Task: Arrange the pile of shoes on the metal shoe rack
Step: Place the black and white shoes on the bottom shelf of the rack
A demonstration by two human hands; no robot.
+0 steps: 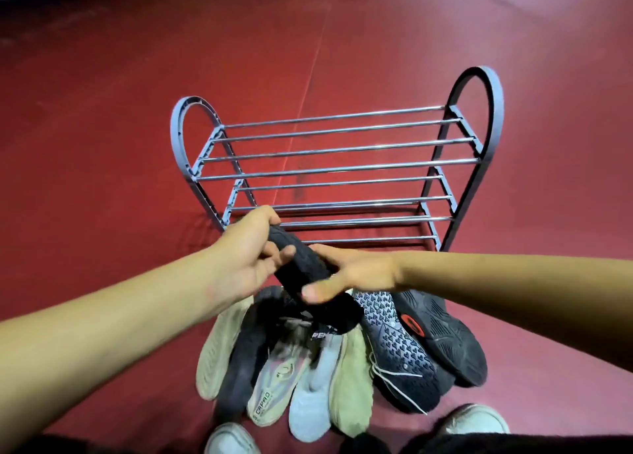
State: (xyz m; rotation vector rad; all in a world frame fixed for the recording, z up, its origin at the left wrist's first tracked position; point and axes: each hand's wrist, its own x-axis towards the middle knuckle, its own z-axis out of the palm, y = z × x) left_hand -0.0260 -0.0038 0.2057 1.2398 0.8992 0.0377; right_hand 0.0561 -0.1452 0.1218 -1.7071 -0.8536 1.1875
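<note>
Now gripping black shoe with left hand and right hand | above shoe pile on red floor | metal rack just beyond

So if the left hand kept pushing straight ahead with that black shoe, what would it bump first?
Probably the metal shoe rack: the left hand, gripping the black shoe, points at its lower rails near the left frame. Depth is hard to judge.
</note>
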